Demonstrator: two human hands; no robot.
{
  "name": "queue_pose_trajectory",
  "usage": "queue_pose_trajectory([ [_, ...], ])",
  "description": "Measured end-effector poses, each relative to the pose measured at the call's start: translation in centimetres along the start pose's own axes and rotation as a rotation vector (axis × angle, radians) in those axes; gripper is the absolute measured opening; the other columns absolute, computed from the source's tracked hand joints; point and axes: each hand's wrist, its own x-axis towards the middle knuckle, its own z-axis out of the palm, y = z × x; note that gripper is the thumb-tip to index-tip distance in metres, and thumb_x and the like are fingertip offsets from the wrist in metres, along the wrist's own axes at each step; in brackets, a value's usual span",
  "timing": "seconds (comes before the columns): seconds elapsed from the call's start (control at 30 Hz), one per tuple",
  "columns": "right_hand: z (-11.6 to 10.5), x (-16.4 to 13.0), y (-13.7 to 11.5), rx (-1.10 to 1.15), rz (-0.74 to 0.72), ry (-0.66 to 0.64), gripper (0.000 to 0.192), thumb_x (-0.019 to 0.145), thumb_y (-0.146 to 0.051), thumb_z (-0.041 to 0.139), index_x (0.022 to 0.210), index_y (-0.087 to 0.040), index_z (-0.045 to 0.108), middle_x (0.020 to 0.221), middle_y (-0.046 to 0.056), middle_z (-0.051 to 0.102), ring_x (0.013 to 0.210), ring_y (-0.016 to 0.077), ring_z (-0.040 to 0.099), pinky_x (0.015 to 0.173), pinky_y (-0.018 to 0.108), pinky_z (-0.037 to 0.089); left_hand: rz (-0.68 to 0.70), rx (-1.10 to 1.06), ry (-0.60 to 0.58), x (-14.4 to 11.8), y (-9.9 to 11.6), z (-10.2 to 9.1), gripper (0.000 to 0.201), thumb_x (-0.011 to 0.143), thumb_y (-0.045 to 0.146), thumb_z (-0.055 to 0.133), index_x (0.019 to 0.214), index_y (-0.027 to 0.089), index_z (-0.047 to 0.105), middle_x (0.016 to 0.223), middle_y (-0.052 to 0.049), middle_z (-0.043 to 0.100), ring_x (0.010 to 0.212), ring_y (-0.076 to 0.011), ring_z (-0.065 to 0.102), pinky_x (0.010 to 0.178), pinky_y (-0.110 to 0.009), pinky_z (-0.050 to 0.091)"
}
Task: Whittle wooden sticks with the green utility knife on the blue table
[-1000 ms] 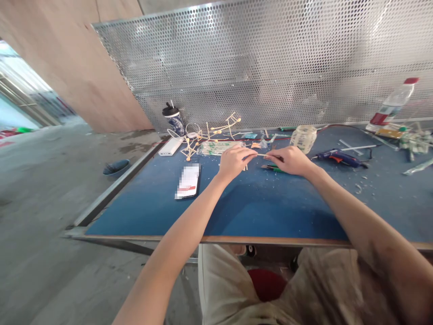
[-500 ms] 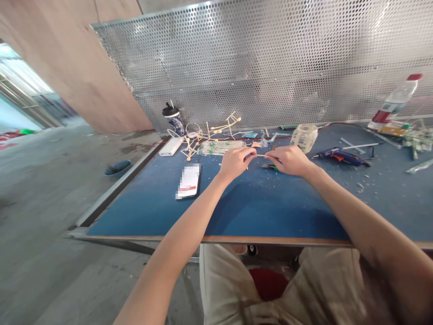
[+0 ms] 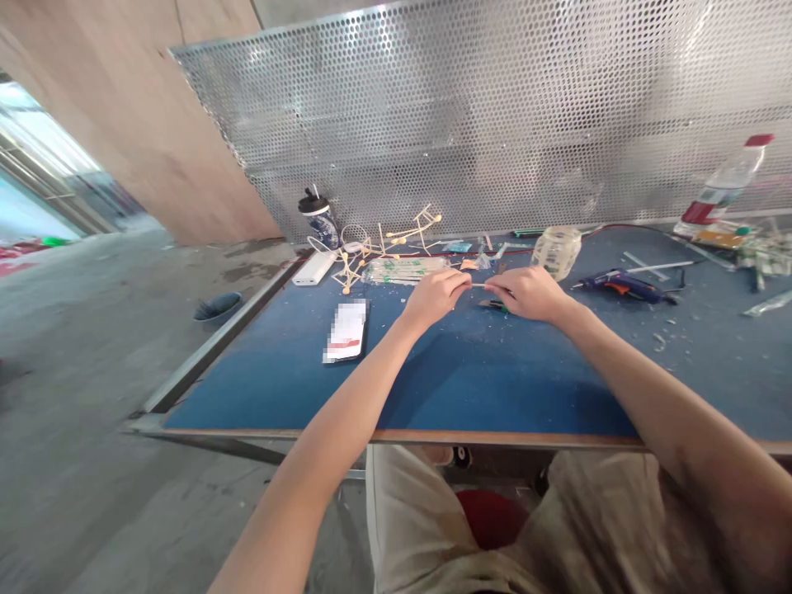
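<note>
Between both hands, above the blue table [image 3: 433, 396], runs a thin pale stick [image 3: 478, 285], held roughly level. The fingers of my left hand [image 3: 438, 293] are closed on one end. My right hand [image 3: 529, 293] pinches the other end, a short gap away. A cutter with a black and green handle [image 3: 493, 305] lies under my right hand, which partly covers it. Just behind my left hand is a clear packet of paper-wrapped sticks [image 3: 405, 269] with green print. Small joined stick frames [image 3: 350, 272] with yellowish blobs at the joints stand left of the packet.
A phone [image 3: 346, 332], a white power bank [image 3: 314, 268] and a lidded cup [image 3: 318, 219] are to the left. A translucent jar [image 3: 557, 252], a blue glue gun [image 3: 628, 285] and a red-capped bottle [image 3: 721, 190] stand or lie rightward. Perforated metal sheet [image 3: 433, 124] rises behind.
</note>
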Motion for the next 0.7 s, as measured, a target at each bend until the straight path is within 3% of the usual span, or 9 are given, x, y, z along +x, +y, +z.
queue_pose_trajectory([
  [0.37, 0.1, 0.1, -0.3, 0.103, 0.093, 0.082, 0.037, 0.102, -0.039, 0.045, 0.105, -0.023, 0.079, 0.088, 0.004, 0.08, 0.075, 0.0216, 0.071, 0.065, 0.032, 0.042, 0.043, 0.083, 0.067, 0.1, -0.1, 0.3, 0.024, 0.107, 0.028, 0.043, 0.109, 0.021, 0.065, 0.102, -0.006, 0.072, 0.097, -0.0183, 0.067, 0.086, -0.034, 0.055],
  [0.57, 0.6, 0.4, -0.9, 0.257, 0.211, 0.096, 0.035, 0.099, -0.034, 0.044, 0.093, -0.023, 0.077, 0.081, 0.002, 0.077, 0.067, 0.0183, 0.066, 0.067, 0.031, 0.041, 0.073, 0.137, 0.113, 0.1, -0.2, -0.1, 0.026, 0.108, 0.029, 0.04, 0.108, 0.019, 0.064, 0.101, -0.007, 0.071, 0.099, -0.0182, 0.067, 0.087, -0.035, 0.056],
  [0.7, 0.6, 0.6, -1.2, 0.337, 0.261, 0.087, 0.035, 0.098, -0.036, 0.045, 0.086, -0.024, 0.074, 0.065, -0.001, 0.069, 0.057, 0.0155, 0.057, 0.064, 0.031, 0.038, 0.08, 0.131, 0.141, 0.3, -0.1, -0.4, 0.025, 0.108, 0.03, 0.041, 0.109, 0.019, 0.063, 0.104, -0.007, 0.071, 0.102, -0.0179, 0.067, 0.089, -0.035, 0.056],
])
